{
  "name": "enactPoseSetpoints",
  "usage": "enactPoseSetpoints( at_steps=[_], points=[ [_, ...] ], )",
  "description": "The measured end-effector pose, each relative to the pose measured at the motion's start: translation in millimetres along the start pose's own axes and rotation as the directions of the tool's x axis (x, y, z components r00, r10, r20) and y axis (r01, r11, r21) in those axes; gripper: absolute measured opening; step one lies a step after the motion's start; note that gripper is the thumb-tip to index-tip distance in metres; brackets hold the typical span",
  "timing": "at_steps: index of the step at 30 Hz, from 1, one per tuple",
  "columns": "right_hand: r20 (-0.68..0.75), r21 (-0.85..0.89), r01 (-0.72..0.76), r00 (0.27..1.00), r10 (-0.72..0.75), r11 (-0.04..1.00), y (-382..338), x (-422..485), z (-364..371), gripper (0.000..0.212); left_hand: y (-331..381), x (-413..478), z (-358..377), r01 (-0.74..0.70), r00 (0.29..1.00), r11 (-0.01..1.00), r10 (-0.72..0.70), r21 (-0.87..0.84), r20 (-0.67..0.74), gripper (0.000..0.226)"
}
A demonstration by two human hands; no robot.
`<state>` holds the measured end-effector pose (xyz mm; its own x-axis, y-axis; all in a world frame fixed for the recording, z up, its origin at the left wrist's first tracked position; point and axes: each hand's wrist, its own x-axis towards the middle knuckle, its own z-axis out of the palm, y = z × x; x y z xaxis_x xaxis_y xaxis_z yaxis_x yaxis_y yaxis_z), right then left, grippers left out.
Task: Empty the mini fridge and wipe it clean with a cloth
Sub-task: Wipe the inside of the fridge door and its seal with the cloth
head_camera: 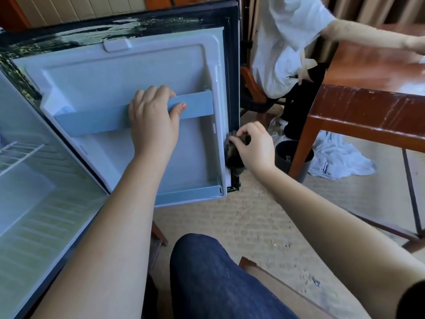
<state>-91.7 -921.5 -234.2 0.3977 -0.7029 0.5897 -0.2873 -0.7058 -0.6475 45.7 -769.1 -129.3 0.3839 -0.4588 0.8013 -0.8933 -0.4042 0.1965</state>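
The mini fridge door [96, 72] stands wide open, its white inner liner facing me. My left hand [153, 118] grips the pale blue door shelf rail [197, 104], fingers over its top edge. My right hand [253, 146] presses a dark cloth [233, 157] against the door's right edge, low down near the black gasket. The fridge interior [34, 203] shows at the left with a white wire shelf [18, 155]; I see nothing stored inside or in the door shelves.
Another person in a white shirt [285, 42] sits on a chair behind the door, an arm on a reddish wooden table [372, 97]. A dark bin [285, 155] and a crumpled white cloth [340, 157] lie on the floor under the table. My knee [213, 279] is below.
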Motion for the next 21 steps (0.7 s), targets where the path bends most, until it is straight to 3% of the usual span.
enactPoseSetpoints(
  at_steps=[2,6,11,16,21],
  points=[
    [-0.009,0.046,-0.008,1.0,0.008,0.999,-5.2,7.0,-2.5,0.019,-0.7,0.2,-0.4,0.005,1.0,1.0,-0.005,0.001,0.001,0.022],
    [0.09,0.066,-0.215,0.974,0.209,0.974,19.0,-14.8,17.0,0.021,1.5,3.2,-1.4,0.012,1.0,1.0,-0.012,-0.007,0.011,0.023],
    [0.246,-0.052,-0.382,0.89,0.383,0.923,58.0,-60.1,43.9,0.019,-0.2,1.0,-5.3,-0.004,1.0,1.0,0.004,-0.008,-0.002,0.025],
    [0.298,-0.085,-0.545,0.785,0.543,0.834,81.0,-98.4,66.4,0.017,-1.8,-1.2,-6.2,-0.013,1.0,1.0,0.013,0.002,-0.002,0.026],
    [0.303,-0.138,-0.569,0.755,0.582,0.81,90.1,-112.7,71.3,0.013,-3.3,-1.7,-5.9,-0.024,1.0,1.0,0.024,0.005,-0.005,0.027]
  ],
)
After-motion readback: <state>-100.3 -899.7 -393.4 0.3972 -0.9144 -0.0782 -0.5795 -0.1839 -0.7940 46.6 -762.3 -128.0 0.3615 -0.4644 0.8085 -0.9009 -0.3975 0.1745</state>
